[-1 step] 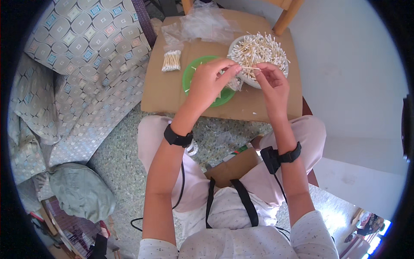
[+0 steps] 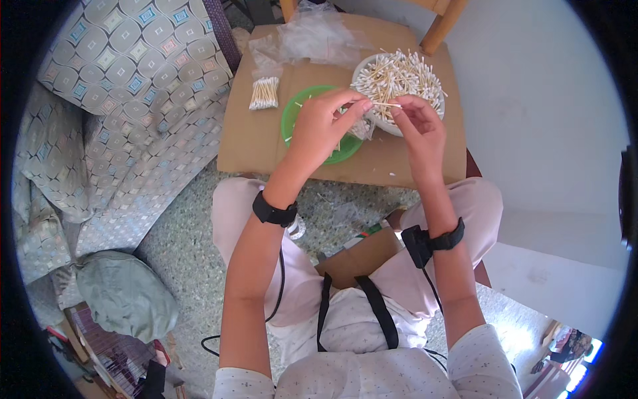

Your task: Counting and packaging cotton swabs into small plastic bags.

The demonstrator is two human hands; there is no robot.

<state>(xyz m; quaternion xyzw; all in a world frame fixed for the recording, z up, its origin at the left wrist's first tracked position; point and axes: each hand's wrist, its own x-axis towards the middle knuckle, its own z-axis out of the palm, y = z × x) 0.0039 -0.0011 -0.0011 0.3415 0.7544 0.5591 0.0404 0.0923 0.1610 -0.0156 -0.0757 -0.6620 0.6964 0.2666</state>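
Observation:
Between the fingertips of both hands a cotton swab [image 2: 383,104] is stretched crosswise. My left hand [image 2: 325,120] pinches its left end, and my right hand [image 2: 423,130] pinches the right end. Below my left hand sits a green bowl [image 2: 287,118], partly covered by it; a few swabs and a crumpled clear bag [image 2: 363,129] show inside and at its right edge. Just beyond my right hand is a white bowl [image 2: 356,69] heaped with loose cotton swabs [image 2: 397,74].
Cardboard [image 2: 249,146] covers the low surface. At its far left lies a clear bag packed with swabs [image 2: 264,93], with loose plastic bags [image 2: 319,38] behind it. A wooden leg [image 2: 436,34] rises at the back right. Patterned cushions [image 2: 133,60] stand left, a wall [image 2: 531,106] right.

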